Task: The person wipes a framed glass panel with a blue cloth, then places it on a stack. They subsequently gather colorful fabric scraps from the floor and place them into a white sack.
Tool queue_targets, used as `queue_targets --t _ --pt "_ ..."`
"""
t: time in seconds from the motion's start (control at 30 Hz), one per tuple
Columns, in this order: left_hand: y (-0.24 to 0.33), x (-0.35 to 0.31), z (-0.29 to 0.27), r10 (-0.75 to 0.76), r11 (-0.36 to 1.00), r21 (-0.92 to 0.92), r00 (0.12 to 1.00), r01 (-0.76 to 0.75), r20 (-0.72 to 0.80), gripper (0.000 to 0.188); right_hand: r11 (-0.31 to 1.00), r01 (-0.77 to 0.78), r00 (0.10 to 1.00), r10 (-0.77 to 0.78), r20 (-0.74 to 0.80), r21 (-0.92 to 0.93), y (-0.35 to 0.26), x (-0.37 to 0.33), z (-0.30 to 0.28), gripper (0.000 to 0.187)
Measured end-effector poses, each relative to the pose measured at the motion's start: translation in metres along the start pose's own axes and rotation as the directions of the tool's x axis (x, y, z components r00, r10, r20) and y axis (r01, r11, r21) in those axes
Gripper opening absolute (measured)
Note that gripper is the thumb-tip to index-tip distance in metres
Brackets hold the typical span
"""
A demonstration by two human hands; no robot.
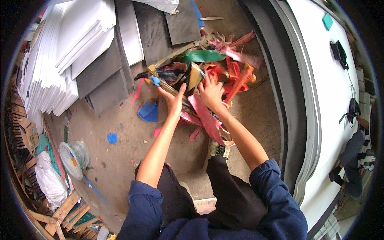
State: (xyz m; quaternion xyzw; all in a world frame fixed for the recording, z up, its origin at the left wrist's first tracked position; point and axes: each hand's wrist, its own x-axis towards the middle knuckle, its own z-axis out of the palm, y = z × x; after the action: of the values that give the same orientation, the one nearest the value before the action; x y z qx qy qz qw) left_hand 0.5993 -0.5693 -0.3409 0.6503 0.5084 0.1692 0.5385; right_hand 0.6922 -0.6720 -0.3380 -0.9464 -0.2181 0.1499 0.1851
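A tangled bundle of coloured scrap strips (192, 76), with red, pink, green, black and brownish-yellow pieces, lies on the floor in front of me. My left hand (173, 102) grips its near left edge, thumb up and fingers partly hidden behind the brownish border. The fingers of my right hand (212, 93) are curled down into the strips at the middle, their tips hidden among them. From under my right hand a wide pink strip (205, 116) hangs toward my foot. The green strip (204, 56) and the red strips (236, 84) lie beyond my hands; the far right ends are blurred.
Stacked white sheets (68, 52) and dark boards (106, 86) stand at left. A long white-topped stack with dark lower layers (296, 80) runs along the right. Blue scraps (149, 112), a clear-wrapped roll (74, 160), a white bag (51, 182) and wooden pieces (66, 212) lie left.
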Motion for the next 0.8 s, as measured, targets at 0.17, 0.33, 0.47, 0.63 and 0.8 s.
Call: queue_targets --t 0.17,0.33,0.47,0.63,0.8 --pt "0.003 0.007 -0.021 0.010 0.979 -0.206 0.999 -0.003 0.032 0.101 0.840 0.156 0.986 -0.100 -0.133 0.520 0.010 0.000 -0.024 0.045" --pt "0.004 0.007 -0.015 -0.002 0.958 -0.285 0.999 0.014 0.041 0.104 0.995 0.102 0.962 -0.096 -0.257 0.009 0.023 -0.011 -0.058 0.046" --pt "0.001 0.014 -0.018 0.003 0.982 -0.190 1.000 -0.002 0.006 0.103 0.963 0.160 0.901 -0.232 -0.366 -0.216 0.015 -0.009 -0.077 0.044" --pt "0.014 -0.001 -0.023 -0.083 0.997 0.001 0.995 0.084 0.060 0.104 0.934 0.257 0.898 -0.135 -0.418 0.250 0.046 0.064 -0.085 0.064" --pt "-0.006 -0.009 -0.036 -0.129 0.948 0.297 0.991 0.112 0.038 0.106 0.874 0.200 0.947 -0.288 -0.141 -0.442 0.067 0.137 -0.069 0.051"
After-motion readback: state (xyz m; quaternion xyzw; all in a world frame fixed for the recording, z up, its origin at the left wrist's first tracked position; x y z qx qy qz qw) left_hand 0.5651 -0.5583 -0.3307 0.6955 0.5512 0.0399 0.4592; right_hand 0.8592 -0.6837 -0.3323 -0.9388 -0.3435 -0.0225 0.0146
